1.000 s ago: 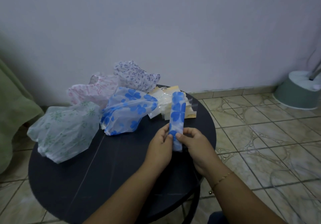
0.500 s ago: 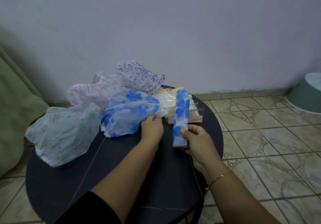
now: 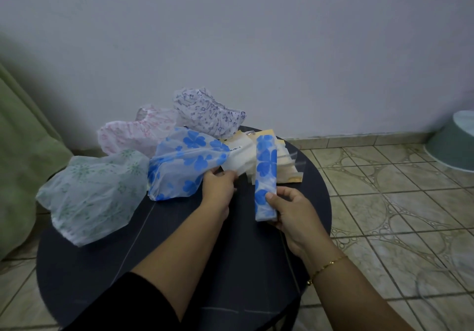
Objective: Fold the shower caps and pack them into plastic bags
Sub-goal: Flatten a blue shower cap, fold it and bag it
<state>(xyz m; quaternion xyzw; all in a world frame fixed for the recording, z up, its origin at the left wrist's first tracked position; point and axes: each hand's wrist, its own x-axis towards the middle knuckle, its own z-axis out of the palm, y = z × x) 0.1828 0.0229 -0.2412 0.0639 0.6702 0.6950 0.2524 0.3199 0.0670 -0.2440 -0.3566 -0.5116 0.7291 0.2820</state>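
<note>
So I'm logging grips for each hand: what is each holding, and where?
Right hand pinches the folded blue-flower cap near its lower end. Left hand grips the near edge of a clear plastic bag from the pile.

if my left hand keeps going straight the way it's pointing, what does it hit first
Most likely the clear plastic bags stacked just beyond the left hand, whose fingertips already seem to be on the nearest bag's edge. The unfolded blue-flowered shower cap lies to its left, out of line. Depth is uncertain.
</note>
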